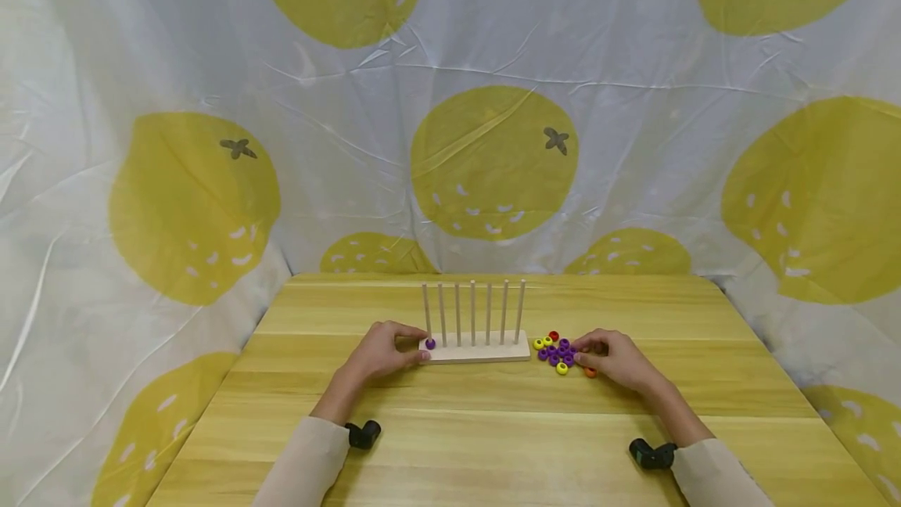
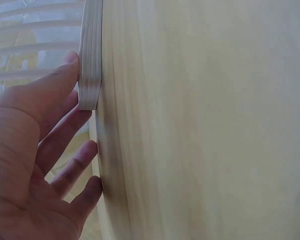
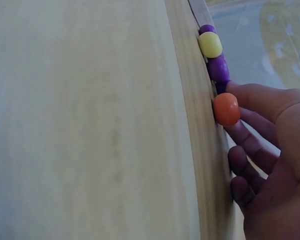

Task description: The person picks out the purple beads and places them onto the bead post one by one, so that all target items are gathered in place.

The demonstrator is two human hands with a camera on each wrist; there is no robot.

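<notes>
A pale wooden peg stand (image 1: 479, 351) with several upright pegs sits on the table, and one purple bead (image 1: 430, 343) is at the foot of its leftmost peg. My left hand (image 1: 383, 349) grips the stand's left end, thumb on the near side and fingers around the end. To the right of the stand lies a cluster of loose beads (image 1: 553, 360), mostly purple. At its right side my right hand (image 1: 619, 358) pinches a purple bead (image 3: 221, 86) between thumb and fingers. An orange bead (image 3: 226, 109) sits just under that thumb.
Several yellow beads (image 1: 561, 368) and a red bead (image 1: 554, 336) lie around the purple ones. The wooden table (image 1: 493, 444) ends at a hanging cloth (image 1: 619, 163) printed with yellow fruit. Black wrist cameras (image 1: 364, 435) are on both forearms.
</notes>
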